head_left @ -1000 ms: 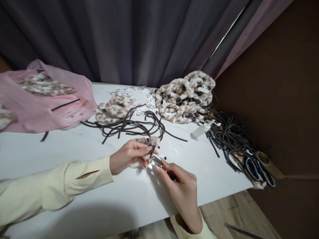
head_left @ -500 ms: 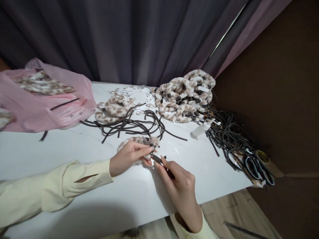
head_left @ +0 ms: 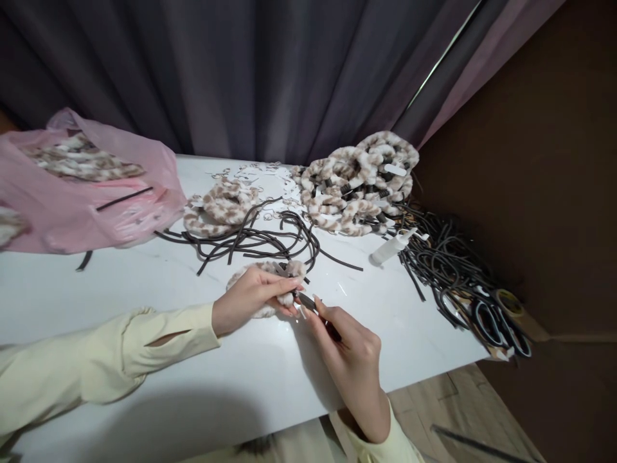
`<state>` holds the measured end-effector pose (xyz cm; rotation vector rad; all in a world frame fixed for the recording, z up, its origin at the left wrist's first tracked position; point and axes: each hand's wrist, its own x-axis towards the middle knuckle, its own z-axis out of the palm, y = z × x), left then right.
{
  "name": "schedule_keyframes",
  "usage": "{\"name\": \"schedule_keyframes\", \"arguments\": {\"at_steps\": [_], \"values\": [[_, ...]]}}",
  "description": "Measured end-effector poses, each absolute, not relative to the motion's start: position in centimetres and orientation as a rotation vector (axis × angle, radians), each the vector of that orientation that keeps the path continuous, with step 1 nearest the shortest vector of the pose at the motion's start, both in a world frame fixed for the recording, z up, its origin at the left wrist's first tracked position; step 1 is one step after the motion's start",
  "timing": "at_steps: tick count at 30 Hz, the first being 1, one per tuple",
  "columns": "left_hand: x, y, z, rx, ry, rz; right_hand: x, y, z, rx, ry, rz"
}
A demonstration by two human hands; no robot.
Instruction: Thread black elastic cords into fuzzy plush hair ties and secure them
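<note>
My left hand (head_left: 248,294) is closed on a furry white-and-brown plush ring (head_left: 236,280), pinching it near its ends between thumb and fingers. A grey strip lies against the fur beside the thumb. My right hand (head_left: 347,347) is closed on a dark slim tool (head_left: 307,300), whose exact kind is hard to make out. Its tip points at the ring's end by my left fingertips, and whether it touches is hidden. Just beyond both hands, loose dark cords (head_left: 250,241) lie in a tangle on the white table (head_left: 193,379).
A pink plastic bag (head_left: 159,167) with furry pieces lies at left. Several plush rings (head_left: 357,183) are heaped at the back right, with a smaller group (head_left: 224,206) mid-table. A white squeeze bottle (head_left: 388,249) stands near a dark cord pile (head_left: 443,257). Small metal rings lie scattered behind.
My right hand has turned slightly and the dark tool has shifted a little. The plush ring has tilted slightly in my left hand; both grips stay closed.
</note>
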<state>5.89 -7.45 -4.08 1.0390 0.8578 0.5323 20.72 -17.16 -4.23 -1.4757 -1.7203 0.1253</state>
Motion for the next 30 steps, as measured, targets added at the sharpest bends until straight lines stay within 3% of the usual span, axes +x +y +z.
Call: {"name": "schedule_keyframes", "arguments": {"at_steps": [4,13,30], "values": [[5.9,-7.4,-4.0,1.003,0.841,0.545,21.1,-17.1,-4.2,-1.502,-1.635,0.224],[5.8,-7.4,-4.2,1.015,0.820,0.548,21.6,-16.4,-4.4,-1.621,-1.338,0.781],[5.7,-7.3,-4.2,1.034,0.792,0.506,21.6,-16.2,-4.2,-1.615,-1.385,0.790]]}}
